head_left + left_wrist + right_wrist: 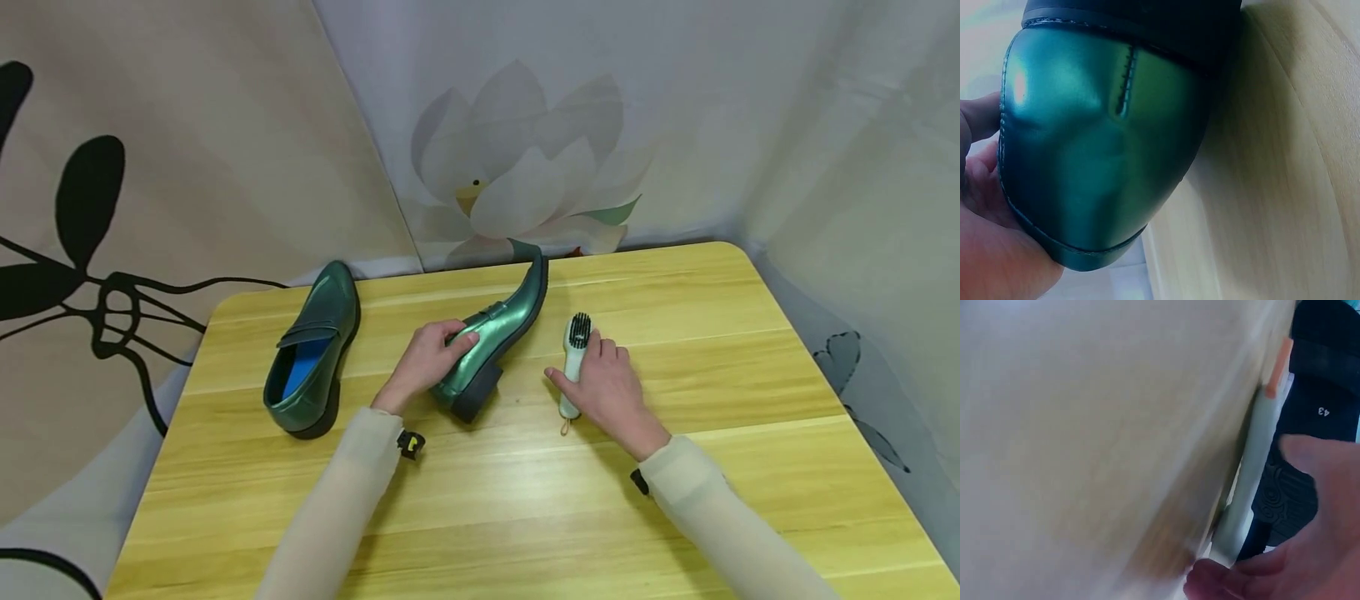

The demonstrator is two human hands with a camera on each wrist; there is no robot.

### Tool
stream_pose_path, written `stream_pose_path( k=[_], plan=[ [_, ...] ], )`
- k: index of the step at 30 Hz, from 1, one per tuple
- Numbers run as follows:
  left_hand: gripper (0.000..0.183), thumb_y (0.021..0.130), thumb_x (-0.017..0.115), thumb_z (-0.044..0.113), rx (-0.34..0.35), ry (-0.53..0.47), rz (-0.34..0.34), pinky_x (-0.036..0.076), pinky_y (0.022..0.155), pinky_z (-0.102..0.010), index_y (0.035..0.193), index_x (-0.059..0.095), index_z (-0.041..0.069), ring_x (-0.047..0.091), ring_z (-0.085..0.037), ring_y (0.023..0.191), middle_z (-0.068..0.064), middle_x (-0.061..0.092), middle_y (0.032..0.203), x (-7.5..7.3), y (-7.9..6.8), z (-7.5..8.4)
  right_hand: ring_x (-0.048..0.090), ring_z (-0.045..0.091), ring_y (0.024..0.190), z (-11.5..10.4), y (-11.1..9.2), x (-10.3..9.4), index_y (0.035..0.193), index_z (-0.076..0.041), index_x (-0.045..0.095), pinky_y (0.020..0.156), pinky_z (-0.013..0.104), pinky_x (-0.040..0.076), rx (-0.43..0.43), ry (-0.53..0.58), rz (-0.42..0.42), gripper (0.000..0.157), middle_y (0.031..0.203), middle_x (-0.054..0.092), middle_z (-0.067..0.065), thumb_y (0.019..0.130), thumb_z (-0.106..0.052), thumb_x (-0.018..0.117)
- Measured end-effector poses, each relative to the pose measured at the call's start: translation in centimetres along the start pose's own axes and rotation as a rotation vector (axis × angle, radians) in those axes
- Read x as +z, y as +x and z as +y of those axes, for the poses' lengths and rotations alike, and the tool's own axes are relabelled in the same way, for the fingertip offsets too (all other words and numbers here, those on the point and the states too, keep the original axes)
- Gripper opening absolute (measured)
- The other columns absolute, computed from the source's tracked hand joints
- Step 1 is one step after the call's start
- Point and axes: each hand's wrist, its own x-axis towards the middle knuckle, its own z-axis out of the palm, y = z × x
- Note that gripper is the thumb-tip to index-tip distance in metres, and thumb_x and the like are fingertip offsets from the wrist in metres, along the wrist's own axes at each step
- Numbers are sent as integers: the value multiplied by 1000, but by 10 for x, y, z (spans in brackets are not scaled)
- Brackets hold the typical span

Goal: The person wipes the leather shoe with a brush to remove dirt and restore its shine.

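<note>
Gripping green loafer (pixel 491 340) with left hand (pixel 426 358), near the foot opening, behind the strap. Tipped onto its side, with dark sole (pixel 521 325) facing right and toe pointing at far edge of wood table (pixel 480 517). Can't tell about contact with the tabletop. In left wrist view, showing the rounded heel back with a short stitched seam. In right wrist view, showing the sole with an upside-down size mark, "43".

With right hand (pixel 611 387), spread around brush (pixel 573 367), with thumb out on its left and relaxed fingers along its right. In right wrist view, placing fingertips right by the brush head; too blurred to confirm touch. Seen there with a gap between thumb and handle.

Lying on the table, right of the gripped loafer: same brush, pale body, black bristles (pixel 579 330) up at far end, orange loop (pixel 566 427) at near end.

Standing upright at table's left: second loafer (pixel 324 329), also green, with toe away and blue insole (pixel 303 367) visible. Behind the table: pale curtain (pixel 675 108) with lotus print.
</note>
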Motion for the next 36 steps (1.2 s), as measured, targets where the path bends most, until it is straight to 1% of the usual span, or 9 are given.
stream_pose_path(
  k=[2,5,8,10,14,18,24,30,36],
  plan=[
    [30,108,58,31,-1,-1,-2,39,66,-32,87,61,9,47,-17,72,-2,49,76,0,0,0,56,45,97,2,0,-1,136,25,41,85,51,51,-12,-14,11,95,115,55,38,93,-54,70],
    [30,108,57,31,-3,-3,-6,39,65,-32,87,61,9,47,-17,71,-2,49,76,1,0,0,54,35,77,7,1,-6,115,21,50,66,45,51,-13,21,-7,65,93,53,26,90,-34,75],
    [30,108,57,31,2,-4,-11,38,65,-32,87,60,9,47,-17,71,-1,48,75,1,1,0,54,31,67,14,2,-14,100,13,51,57,42,50,10,78,-67,40,83,51,20,86,-18,71],
    [31,108,57,31,8,-3,-11,37,65,-32,87,60,9,46,-17,70,-1,48,75,2,2,1,54,30,65,19,3,-19,99,10,49,54,40,49,41,118,-126,35,81,52,18,85,-14,69],
    [30,108,58,30,21,5,-5,38,65,-32,86,60,9,47,-17,69,-2,49,75,4,2,3,54,26,61,32,3,-25,108,9,45,51,35,46,78,206,-239,36,82,55,18,91,-16,64],
    [27,107,60,27,103,64,19,41,67,-31,90,66,6,48,-15,70,-2,54,76,7,1,6,52,22,59,47,-2,-30,127,11,38,49,31,43,98,326,-266,42,85,57,20,100,-17,56],
    [27,104,64,26,310,349,88,33,58,-32,82,56,12,39,-14,56,3,38,63,6,-2,15,53,25,61,74,-8,-50,143,12,28,50,35,45,133,408,-168,52,98,58,30,104,-17,49],
    [22,103,66,30,497,639,148,49,57,-33,87,63,16,57,-14,59,5,58,68,8,-1,27,51,27,63,91,-15,-68,143,12,29,52,37,43,150,430,-65,53,104,56,33,105,-19,46],
    [22,104,66,30,575,750,135,53,57,-34,87,66,15,62,-17,61,3,62,68,21,4,29,50,26,61,97,-20,-72,144,13,29,51,37,42,168,454,-2,55,102,57,32,105,-22,46]
  ],
)
